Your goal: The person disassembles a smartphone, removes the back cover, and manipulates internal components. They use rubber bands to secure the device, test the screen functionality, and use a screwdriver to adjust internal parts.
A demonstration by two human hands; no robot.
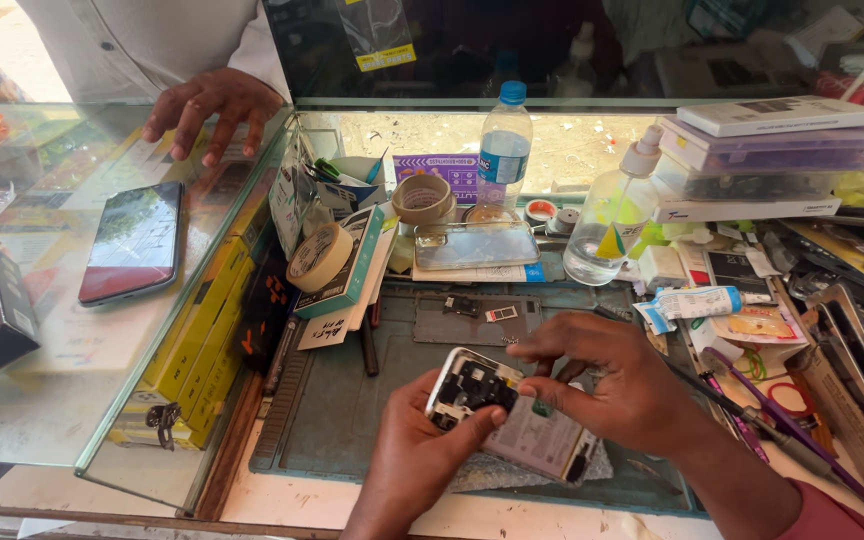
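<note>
Across the grey work mat (352, 430) that fills the bench, everything else can be placed. Left of the mat rises a glass counter (82, 330), where a dark phone (134, 242) lies flat and another person's hand (207, 110) rests with spread fingers near the far edge. Behind the mat, at its far right, stand stacked flat boxes (772, 150), then a clear spray bottle (612, 225) and a water bottle (504, 145) with a blue cap. At the mat's far left corner lean two rolls of tape (319, 256), and a clear phone case (476, 245) lies just beyond the far edge.

On the mat's near edge sits the opened phone (512, 415), back cover off, its long axis running from upper left down to lower right. The left hand (412, 460) comes from below and clamps its upper-left end, thumb pressed over the frame beside the camera block. The right hand (622, 380) reaches in from the right, over the phone's middle, thumb and forefinger pinched together on a small part (542, 408) there; what it is cannot be told. Both hands touch the phone, the left bearing it.
</note>
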